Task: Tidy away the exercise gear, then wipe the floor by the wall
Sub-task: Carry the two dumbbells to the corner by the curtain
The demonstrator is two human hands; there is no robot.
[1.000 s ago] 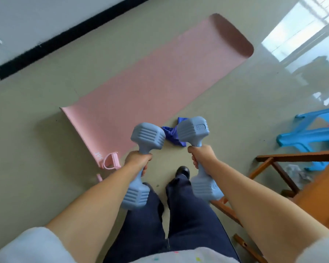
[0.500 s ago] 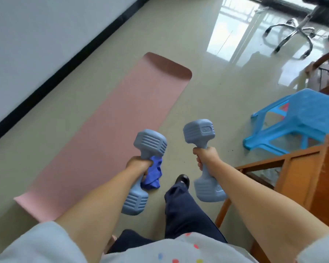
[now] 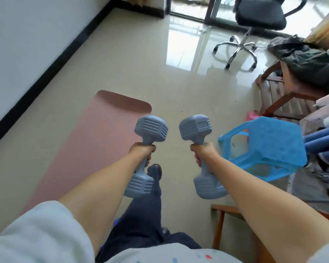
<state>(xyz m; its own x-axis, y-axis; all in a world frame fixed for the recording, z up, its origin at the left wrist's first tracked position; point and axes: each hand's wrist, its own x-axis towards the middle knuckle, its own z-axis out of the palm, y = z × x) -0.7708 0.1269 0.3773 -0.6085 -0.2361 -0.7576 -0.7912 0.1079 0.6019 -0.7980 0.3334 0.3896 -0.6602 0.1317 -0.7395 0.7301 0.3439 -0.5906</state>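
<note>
Single head view; looks forward-down over floor [image 3: 122, 59]; arms close.

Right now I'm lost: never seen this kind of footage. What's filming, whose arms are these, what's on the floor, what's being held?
There is no machine here. A person wears a wide-angle camera on the head; it looks forward and down, so the two bare arms reaching up from the bottom edge are their own. This is the only view.

The left hand grips the handle of one grey dumbbell. The right hand grips a second dumbbell. Both are held upright in the air, apart from each other.

On the tiled floor a pink exercise mat lies unrolled, parallel to the white wall on the left. To the right stands a blue plastic stool, with an office chair further back.

The mat is not yet put away.
</note>
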